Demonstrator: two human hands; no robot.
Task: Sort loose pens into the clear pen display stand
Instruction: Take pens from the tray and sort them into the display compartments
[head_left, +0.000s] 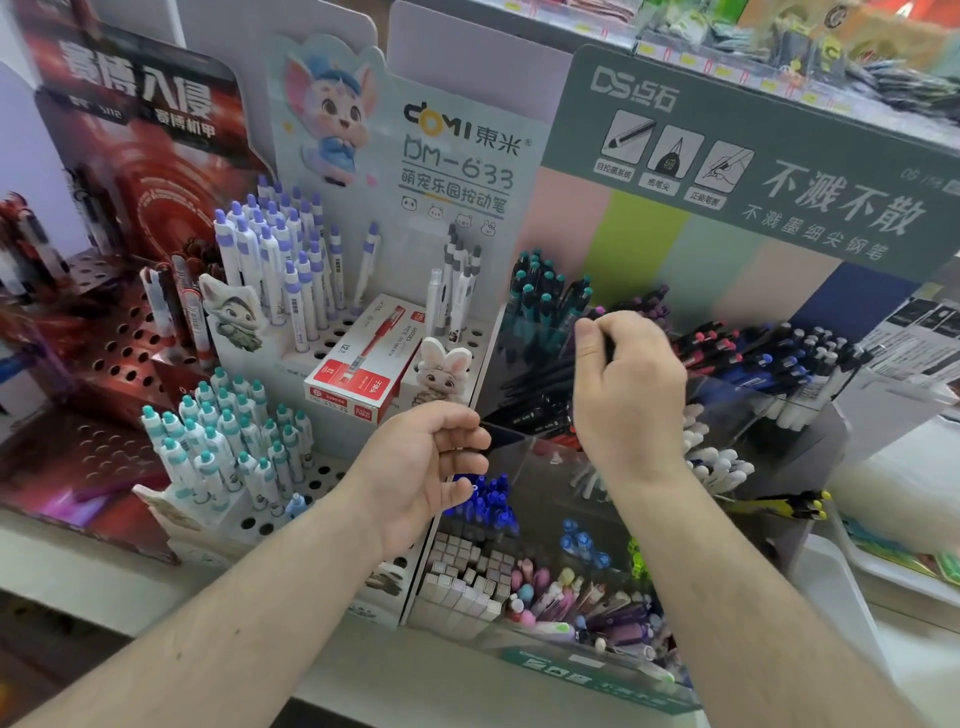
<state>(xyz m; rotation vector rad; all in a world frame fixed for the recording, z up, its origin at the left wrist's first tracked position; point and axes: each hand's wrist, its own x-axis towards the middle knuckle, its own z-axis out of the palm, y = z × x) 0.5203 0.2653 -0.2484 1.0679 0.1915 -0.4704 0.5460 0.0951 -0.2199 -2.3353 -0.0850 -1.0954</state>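
Gripping a dark pen (607, 347) upright, my right hand (631, 384) hovered just above the clear pen display stand (540, 467); its dark-pen compartment lay directly beneath. My left hand (431, 467) pinched the stand's near-left edge.

Both bare forearms reach forward from the bottom of the view, hands raised side by side.

The left hand (431, 457) is lower and nearer, palm turned inward, fingers curled with the thumb on top, its grip pinching the end of a dark pen (498, 434). The right hand (628, 384) is higher and further forward, its back toward the camera, wrist bent down, fingers curled under and thumb pressed against them, pinching a thin dark pen end (608, 345). The two hands are near each other, not touching.
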